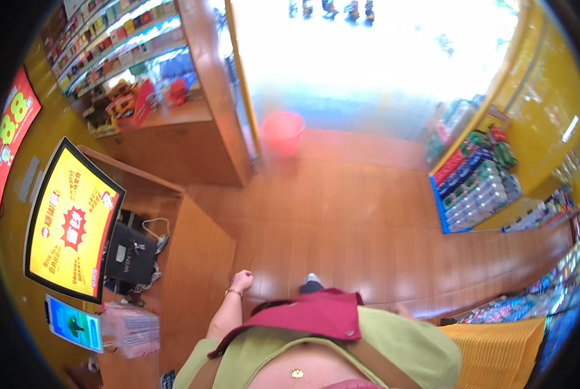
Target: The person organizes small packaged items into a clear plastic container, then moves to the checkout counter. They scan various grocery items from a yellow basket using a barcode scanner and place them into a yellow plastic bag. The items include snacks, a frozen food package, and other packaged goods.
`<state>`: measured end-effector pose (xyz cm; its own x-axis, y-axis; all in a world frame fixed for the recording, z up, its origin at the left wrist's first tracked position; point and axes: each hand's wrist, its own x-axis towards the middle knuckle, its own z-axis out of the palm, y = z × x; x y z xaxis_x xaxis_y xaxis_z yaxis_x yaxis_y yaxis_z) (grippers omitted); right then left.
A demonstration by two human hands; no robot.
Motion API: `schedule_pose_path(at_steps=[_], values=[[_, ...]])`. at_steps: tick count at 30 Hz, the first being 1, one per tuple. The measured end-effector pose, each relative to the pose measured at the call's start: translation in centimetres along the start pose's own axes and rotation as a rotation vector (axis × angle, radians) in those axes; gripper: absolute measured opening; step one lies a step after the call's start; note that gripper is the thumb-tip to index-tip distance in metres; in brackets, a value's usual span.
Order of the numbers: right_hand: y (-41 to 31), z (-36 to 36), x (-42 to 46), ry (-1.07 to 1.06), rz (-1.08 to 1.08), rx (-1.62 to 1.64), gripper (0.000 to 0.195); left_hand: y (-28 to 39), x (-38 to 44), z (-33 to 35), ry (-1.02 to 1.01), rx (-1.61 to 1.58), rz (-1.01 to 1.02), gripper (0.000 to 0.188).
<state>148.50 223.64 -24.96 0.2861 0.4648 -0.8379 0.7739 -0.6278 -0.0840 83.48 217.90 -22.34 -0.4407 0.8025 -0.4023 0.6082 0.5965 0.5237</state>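
Observation:
My left hand [242, 281] hangs at my side above the wooden floor [338, 223], with the fingers curled and a bracelet on the wrist; whether anything is inside it cannot be told. It is beside the edge of a wooden counter [193, 253]. Of my right hand [404, 309], only a small blurred part shows past my green sleeve, low on the right; its fingers are hidden. A dark red apron [299, 318] covers my front. One shoe [312, 278] shows beneath it.
A monitor [71, 223], a black box [132, 253] with cables and a tablet [76, 323] stand at the left. A pink bucket [282, 133] is by the bright doorway. Packaged drinks [479, 189] are stacked right of it. Yellow baskets or stacked trays [496, 347] lie low on the right.

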Motion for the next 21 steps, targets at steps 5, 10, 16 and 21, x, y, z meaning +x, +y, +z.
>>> schedule_pose_path(at_steps=[5, 10, 16, 21], values=[[-33.1, -7.9, 6.4, 0.461, -0.710, -0.514, 0.024, -0.8, 0.8, -3.6, -0.268, -0.238, -0.430, 0.020], [-62.6, -9.8, 1.0, 0.304, -1.035, -0.152, 0.027, -0.2, 9.0, -7.4, -0.253, -0.562, -0.702, 0.014], [-76.2, -2.1, -2.6, -0.110, -1.009, -0.543, 0.028, 2.6, 24.0, -14.0, -0.088, -0.458, -0.395, 0.028], [-83.6, -1.9, -1.9, -0.423, -0.453, -0.673, 0.026, 3.7, 34.9, -20.7, 0.104, -0.495, -0.333, 0.025]])
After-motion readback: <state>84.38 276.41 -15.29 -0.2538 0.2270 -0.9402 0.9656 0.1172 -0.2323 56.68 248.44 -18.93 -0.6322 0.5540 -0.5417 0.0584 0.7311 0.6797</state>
